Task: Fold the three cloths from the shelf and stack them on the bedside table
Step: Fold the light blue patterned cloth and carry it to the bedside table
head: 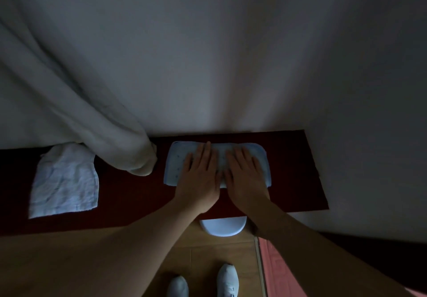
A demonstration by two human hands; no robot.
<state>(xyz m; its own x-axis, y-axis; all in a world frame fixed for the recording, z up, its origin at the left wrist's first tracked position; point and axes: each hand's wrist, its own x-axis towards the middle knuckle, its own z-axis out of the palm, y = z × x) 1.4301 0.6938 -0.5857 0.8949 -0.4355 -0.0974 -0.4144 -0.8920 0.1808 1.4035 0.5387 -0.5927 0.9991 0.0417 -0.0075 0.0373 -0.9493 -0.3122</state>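
Since the room's so dim, the blue cloth [180, 165] is half hidden under the left hand [201, 174] and right hand [247, 176], both pressing flat with straight fingers.

— What sort of place is this?
— A home bedroom, dimly lit: a pale fabric curtain [76, 102] hangs at far left over a dark red wooden shelf [288, 169], with light wood flooring [203, 255] near and a pink patterned bedcover [277, 271] at near right.
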